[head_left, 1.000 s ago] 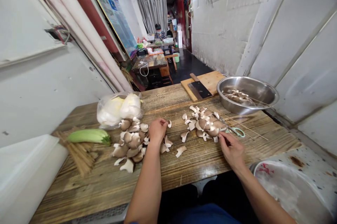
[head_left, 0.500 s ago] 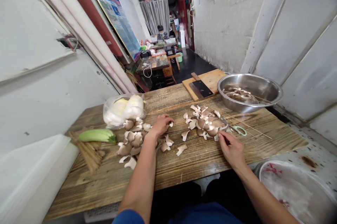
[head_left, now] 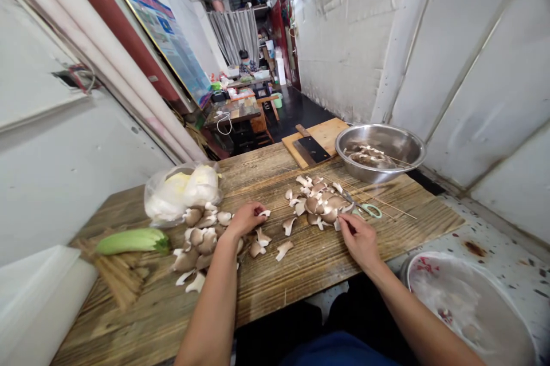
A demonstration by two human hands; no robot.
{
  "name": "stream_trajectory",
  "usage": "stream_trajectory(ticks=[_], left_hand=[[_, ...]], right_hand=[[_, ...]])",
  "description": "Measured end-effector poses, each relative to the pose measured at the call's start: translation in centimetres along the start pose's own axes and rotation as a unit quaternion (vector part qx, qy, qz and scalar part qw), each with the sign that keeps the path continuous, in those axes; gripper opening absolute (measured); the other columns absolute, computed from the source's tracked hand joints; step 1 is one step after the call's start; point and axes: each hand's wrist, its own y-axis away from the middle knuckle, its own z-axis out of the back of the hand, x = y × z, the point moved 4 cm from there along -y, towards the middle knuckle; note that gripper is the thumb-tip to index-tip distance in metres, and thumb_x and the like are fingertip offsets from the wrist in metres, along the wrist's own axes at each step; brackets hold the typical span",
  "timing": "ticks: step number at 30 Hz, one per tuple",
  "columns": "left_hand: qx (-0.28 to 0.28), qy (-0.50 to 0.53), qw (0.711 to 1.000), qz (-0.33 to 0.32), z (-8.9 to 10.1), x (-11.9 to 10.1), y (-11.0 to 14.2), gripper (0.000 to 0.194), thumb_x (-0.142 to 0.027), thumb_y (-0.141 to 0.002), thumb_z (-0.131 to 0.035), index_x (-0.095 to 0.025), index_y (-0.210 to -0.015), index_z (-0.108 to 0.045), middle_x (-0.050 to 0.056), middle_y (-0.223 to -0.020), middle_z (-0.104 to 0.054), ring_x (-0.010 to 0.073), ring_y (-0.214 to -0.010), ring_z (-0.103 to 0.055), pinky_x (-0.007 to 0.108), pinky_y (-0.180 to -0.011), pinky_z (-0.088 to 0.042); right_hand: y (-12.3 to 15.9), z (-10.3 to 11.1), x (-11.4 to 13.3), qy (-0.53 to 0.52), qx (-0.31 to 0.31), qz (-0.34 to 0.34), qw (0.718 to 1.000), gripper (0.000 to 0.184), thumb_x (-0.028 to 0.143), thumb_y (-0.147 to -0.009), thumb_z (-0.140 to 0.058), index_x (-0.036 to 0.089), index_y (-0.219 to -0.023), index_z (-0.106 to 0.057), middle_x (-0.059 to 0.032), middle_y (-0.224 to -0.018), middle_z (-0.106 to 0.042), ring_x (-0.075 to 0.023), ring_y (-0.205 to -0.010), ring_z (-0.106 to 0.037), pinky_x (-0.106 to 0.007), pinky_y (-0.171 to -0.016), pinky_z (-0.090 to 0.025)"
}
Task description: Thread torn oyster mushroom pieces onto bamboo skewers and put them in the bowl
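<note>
My left hand [head_left: 247, 220] is closed on a small oyster mushroom piece [head_left: 265, 213], its pale stem showing at the fingertips. Beside that wrist lies a heap of grey-brown oyster mushrooms [head_left: 201, 240], partly hidden by my forearm. My right hand [head_left: 360, 240] has thumb and fingers pinched together at the near edge of a second mushroom pile [head_left: 315, 204]. What those fingers hold, if anything, is too small to make out. Between the hands lie a few loose mushroom pieces [head_left: 284, 250]. Scissors with pale green handles [head_left: 372, 211] and thin bamboo skewers [head_left: 393, 204] lie right of the pile.
A steel bowl [head_left: 380, 174] with skewered mushrooms stands back right, beside a cutting board [head_left: 333, 128] and cleaver [head_left: 315, 148]. At left are a plastic bag [head_left: 184, 191], a green gourd [head_left: 131, 241], a skewer bundle [head_left: 122, 277] and a white box [head_left: 47, 297]. A lined bin [head_left: 472, 303] stands lower right.
The whole view has swung so that the table sits further left. Both hands stay close to the same spots on the table, with the left still pinching its mushroom piece.
</note>
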Motion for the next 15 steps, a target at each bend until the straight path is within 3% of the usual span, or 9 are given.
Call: stream_trajectory(ticks=[4,7,11,15], left_hand=[[-0.078,0.111,0.991,0.012,0.2,-0.6,0.1,0.02,-0.034,-0.061,-0.068,-0.018,-0.073,-0.067,0.002,-0.068,-0.064,0.0165,-0.065,-0.055,0.026,-0.063,-0.04],[-0.115,0.249,0.961,0.024,-0.7,-2.0,0.1,0.029,-0.036,-0.059,-0.072,-0.016,-0.079,-0.068,0.003,-0.072,-0.066,0.0152,-0.066,-0.056,0.026,-0.064,-0.041],[-0.094,0.463,0.88,0.056,-2.7,-4.2,0.1,0.04,-0.036,-0.058,-0.076,-0.015,-0.091,-0.068,0.003,-0.075,-0.066,0.0113,-0.065,-0.055,0.024,-0.064,-0.042],[-0.073,0.605,0.787,0.09,-3.7,-5.1,0.4,0.038,-0.03,-0.058,-0.078,-0.014,-0.091,-0.068,0.0,-0.068,-0.062,0.0086,-0.063,-0.055,0.021,-0.06,-0.043]], right_hand=[[0.1,0.0,0.3,0.007,0.002,0.014,1.0,0.017,0.023,-0.087,-0.051,0.019,-0.089,-0.067,-0.0062,-0.083,-0.069,-0.0177,-0.075,-0.064,-0.03,-0.07,-0.052],[0.2,-0.4,0.8,0.007,0.021,0.041,0.999,0.018,0.023,-0.087,-0.05,0.019,-0.092,-0.067,-0.0064,-0.082,-0.068,-0.0176,-0.074,-0.064,-0.03,-0.068,-0.052],[0.4,-1.0,1.2,0.004,0.055,0.072,0.996,0.019,0.023,-0.088,-0.048,0.019,-0.094,-0.066,-0.0061,-0.078,-0.067,-0.0166,-0.068,-0.062,-0.028,-0.063,-0.051],[0.6,-1.3,1.1,0.002,0.077,0.085,0.993,0.018,0.02,-0.088,-0.048,0.019,-0.096,-0.065,-0.0055,-0.076,-0.065,-0.0161,-0.066,-0.061,-0.028,-0.061,-0.05]])
